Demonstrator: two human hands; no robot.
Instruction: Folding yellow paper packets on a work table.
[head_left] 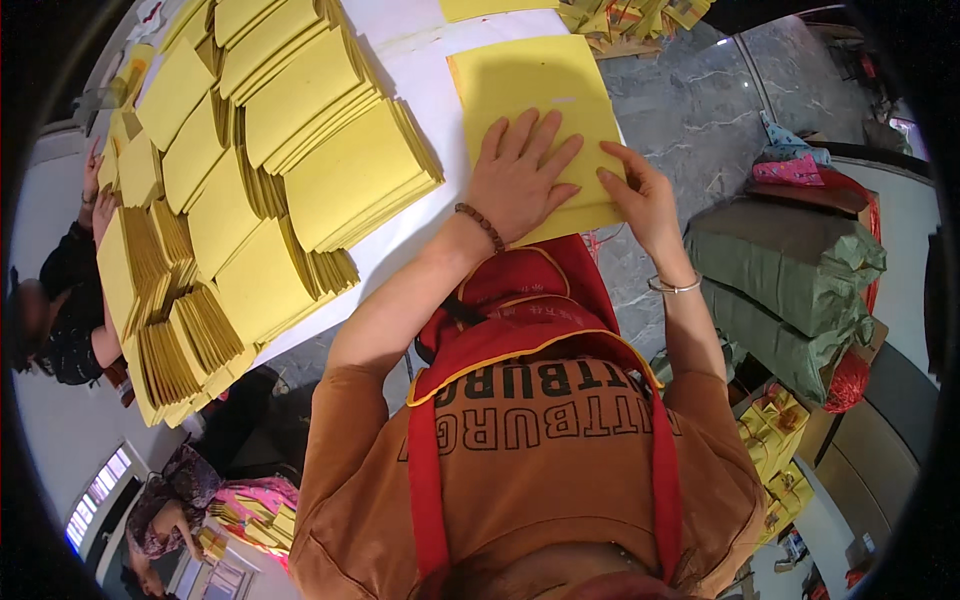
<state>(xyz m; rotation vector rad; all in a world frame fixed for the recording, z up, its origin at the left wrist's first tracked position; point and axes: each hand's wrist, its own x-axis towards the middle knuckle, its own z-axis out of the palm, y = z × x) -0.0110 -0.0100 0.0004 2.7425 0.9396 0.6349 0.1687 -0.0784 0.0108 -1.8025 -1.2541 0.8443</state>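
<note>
Under our hands we see a flat rectangular sheet or thin stack of yellow paper (535, 82), at the near right side of the white-covered counter (415, 75), its lower edge close to our body. Our left hand (522, 172) lies palm down on it with the fingers spread, its grip enclosing nothing. Our right hand (638, 192) is at the right edge, finger and thumb curved over the paper; whether its grip is pinching one layer, several or none, we cannot tell, since the fingers cover the contact.

We judge the main risk to be skewing: uneven pressure from our left palm could swing the paper round or crease it, above all if our right hand pulled while the palm bore down. Thin layers could also cling, so that more than one lifts together. With the paper so near the counter's right side, a sideways push could send it over onto the grey marbled floor (690, 115). The red cloth apron with yellow trim (500, 335) is close to the near edge and could catch it if we leaned in.

Farther left, the thick piles of folded yellow paper (355, 175) stand in close rows; a knock from our left forearm could fan or topple the nearest one.
</note>
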